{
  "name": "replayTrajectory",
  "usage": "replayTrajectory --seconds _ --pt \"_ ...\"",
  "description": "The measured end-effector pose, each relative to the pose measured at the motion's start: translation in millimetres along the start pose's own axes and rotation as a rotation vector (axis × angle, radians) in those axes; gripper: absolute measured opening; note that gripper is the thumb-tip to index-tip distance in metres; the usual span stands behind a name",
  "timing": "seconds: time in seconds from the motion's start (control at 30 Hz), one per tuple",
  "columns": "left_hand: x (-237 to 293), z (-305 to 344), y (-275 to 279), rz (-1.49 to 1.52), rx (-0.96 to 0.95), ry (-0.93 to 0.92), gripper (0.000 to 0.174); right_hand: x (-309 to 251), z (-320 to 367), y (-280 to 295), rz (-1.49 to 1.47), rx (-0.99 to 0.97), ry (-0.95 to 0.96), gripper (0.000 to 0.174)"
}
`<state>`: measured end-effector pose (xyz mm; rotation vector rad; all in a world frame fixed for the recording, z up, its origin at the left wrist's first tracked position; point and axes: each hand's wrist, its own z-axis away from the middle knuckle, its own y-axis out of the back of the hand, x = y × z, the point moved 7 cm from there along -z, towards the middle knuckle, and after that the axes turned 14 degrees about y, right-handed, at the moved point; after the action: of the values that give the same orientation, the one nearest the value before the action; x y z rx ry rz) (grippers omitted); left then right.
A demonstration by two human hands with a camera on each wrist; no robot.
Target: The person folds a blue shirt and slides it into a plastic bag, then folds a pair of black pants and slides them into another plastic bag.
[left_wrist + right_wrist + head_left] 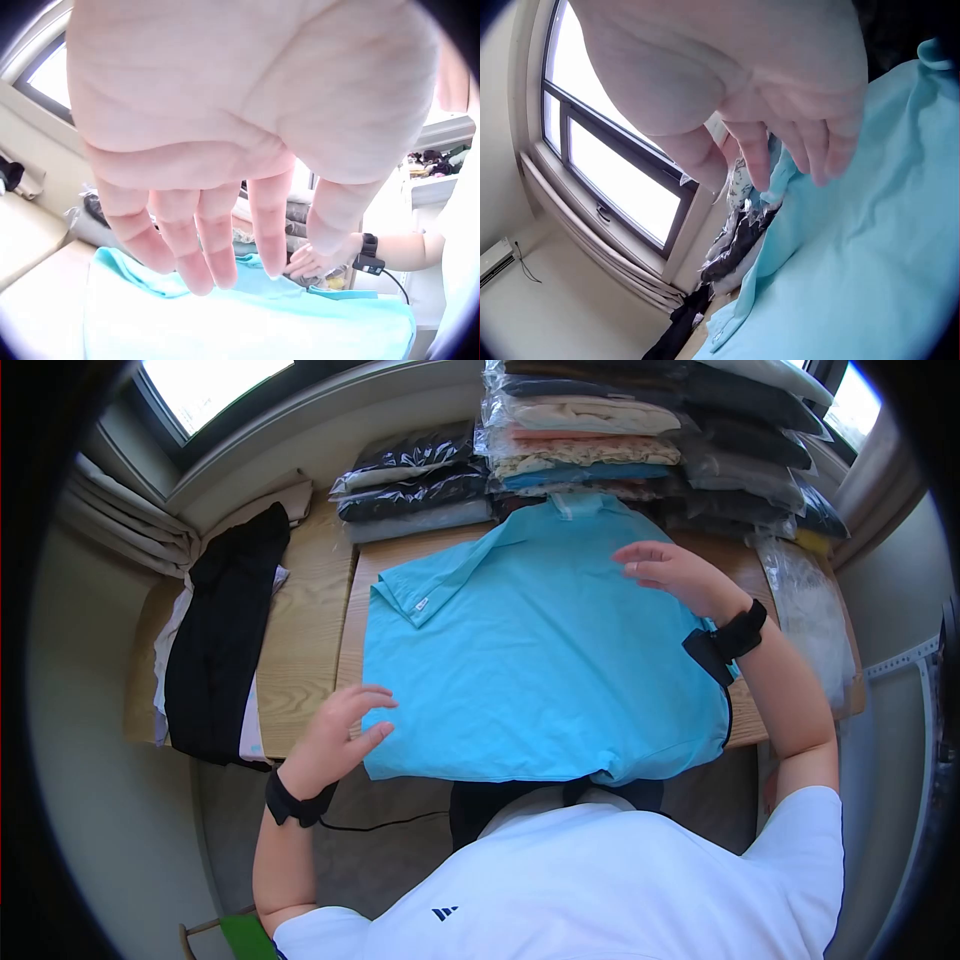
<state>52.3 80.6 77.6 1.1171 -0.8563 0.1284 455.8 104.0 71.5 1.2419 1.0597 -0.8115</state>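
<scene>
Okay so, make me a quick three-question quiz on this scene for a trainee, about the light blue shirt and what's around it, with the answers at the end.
1. True or false: the left hand has its grip closed on the light blue shirt.

2. In the head view, what lies on the tabletop left of the shirt?
A) a red towel
B) a black garment
C) a pair of scissors

3. Fill in: the stacked garments beyond the shirt's collar are wrapped in clear ____.

Key:
1. False; its fingers are open and hold nothing.
2. B.
3. Plastic.
</scene>
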Motion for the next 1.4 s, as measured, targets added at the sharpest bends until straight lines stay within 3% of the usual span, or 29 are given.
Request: replayTrajectory --seconds 0.03,0.07,0.1,0.13,0.27,0.33,0.47,0.57,0.63,0.67,0.73,0.8,0.83,0.87,0.93,1.03,1.1,1.13,1.2,1.23,1.3,1.33,1.4 --pt "6 -10 7 0.007 0.023 -0.047 0.027 11 8 -5 0.003 -0.078 -0.138 0.033" --pt "8 -22 11 0.007 0.028 -0.043 0.027 16 14 -5 0.088 -0.095 -0.147 0.032" --pt "3 -39 10 0.117 -0.013 0.077 0.031 15 23 -5 0.125 -0.08 -0.159 0.029" --pt "-5 -53 7 0.228 -0.056 0.196 0.036 6 33 -6 0.134 -0.041 -0.087 0.028" --pt "-32 -105 -10 0.226 -0.059 0.229 0.044 -30 99 1 0.34 0.243 0.255 0.022" --pt "-28 -121 -18 -0.313 0.047 0.014 0.047 -33 146 2 0.394 0.375 0.34 0.02" --pt "-31 -132 -33 -0.477 -0.031 -0.045 0.045 22 244 0 0.096 0.629 0.075 0.015" --pt "-28 -139 -26 -0.44 0.04 -0.078 0.038 63 306 -2 0.09 0.824 -0.083 0.015" --pt "-27 -153 -14 -0.259 -0.038 0.16 0.035 90 323 -7 0.106 0.842 -0.148 0.015" --pt "-36 -166 -8 -0.297 -0.025 0.102 0.034 98 331 -11 0.127 0.848 -0.202 0.016" --pt "-66 -195 23 0.191 0.018 0.206 0.036 92 328 -10 0.161 0.916 -0.199 0.017" --pt "-64 -199 86 0.043 0.63 -0.041 0.041 83 320 -3 0.207 1.041 -0.121 0.016" --pt "-48 -187 102 -0.177 0.758 0.016 0.045 78 312 0 0.225 1.073 -0.093 0.014" --pt "-39 -178 105 0.05 0.689 0.018 0.045 70 302 5 0.246 1.108 -0.062 0.013" --pt "-7 -151 104 0.029 0.627 -0.03 0.04 51 271 11 0.428 0.968 -0.117 0.018" --pt "24 -104 88 -0.049 0.587 -0.076 0.036 25 224 21 0.605 0.883 -0.008 0.025" --pt "36 -73 71 -0.127 0.536 -0.092 0.033 18 198 22 1.017 0.692 0.124 0.031" --pt "38 -59 64 -0.152 0.509 -0.101 0.032 25 193 31 1.016 0.7 0.118 0.031" --pt "29 -34 51 -0.17 0.461 -0.092 0.031 68 177 44 0.79 0.419 -0.099 0.032" --pt "25 -25 44 -0.186 0.417 -0.076 0.031 76 173 57 0.786 0.424 -0.108 0.032" --pt "14 -12 38 -0.194 0.373 -0.02 0.029 118 176 72 0.21 0.442 -0.34 0.03" --pt "6 -7 33 -0.198 0.34 0.04 0.028 126 182 78 0.208 0.442 -0.358 0.03" --pt "-12 3 26 -0.127 0.32 0.098 0.028 133 208 100 -0.003 0.87 -0.376 0.026"
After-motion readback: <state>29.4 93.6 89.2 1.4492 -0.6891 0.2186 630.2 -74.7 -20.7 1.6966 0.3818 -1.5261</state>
